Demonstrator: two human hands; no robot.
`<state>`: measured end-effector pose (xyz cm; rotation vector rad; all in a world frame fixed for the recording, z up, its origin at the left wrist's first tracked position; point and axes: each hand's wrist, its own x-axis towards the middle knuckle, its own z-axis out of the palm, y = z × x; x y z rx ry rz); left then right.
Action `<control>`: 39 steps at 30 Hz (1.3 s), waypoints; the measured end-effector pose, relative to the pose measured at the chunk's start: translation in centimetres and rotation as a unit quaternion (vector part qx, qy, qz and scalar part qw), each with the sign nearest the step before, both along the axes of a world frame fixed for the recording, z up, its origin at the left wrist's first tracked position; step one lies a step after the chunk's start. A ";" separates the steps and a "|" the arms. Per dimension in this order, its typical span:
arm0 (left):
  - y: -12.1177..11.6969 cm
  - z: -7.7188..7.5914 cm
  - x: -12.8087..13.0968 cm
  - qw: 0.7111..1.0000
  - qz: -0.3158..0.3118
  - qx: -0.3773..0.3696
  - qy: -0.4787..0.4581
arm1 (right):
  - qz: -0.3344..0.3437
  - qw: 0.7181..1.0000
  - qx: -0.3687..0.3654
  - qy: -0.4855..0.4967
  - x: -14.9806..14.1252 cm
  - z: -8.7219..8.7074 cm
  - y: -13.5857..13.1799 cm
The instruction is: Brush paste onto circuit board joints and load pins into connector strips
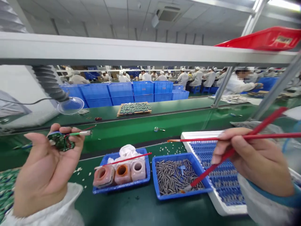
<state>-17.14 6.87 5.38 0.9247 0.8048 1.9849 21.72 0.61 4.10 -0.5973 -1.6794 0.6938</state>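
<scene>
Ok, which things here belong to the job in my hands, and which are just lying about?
Job: left hand holding a wired green circuit board; right hand holding two red sticks; blue tray of metal pins.
Lying about: stacked blue crates; wooden tray of green parts.

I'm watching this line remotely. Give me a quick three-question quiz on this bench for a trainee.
1. What does the left hand hold? A) a green circuit board with wires B) a pair of scissors C) a glass bottle
2. True or false: the right hand holds two long red sticks.
3. How many open pots stand in the blue tray beside the tray of grey metal pins?

Key: 1 A; 2 true; 3 three.
</scene>
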 end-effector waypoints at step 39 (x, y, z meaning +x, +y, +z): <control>-2.4 0.6 -0.6 0.996 -0.087 0.031 -0.005 | 0.284 0.907 -0.220 -0.222 -17.3 -3.4 10.5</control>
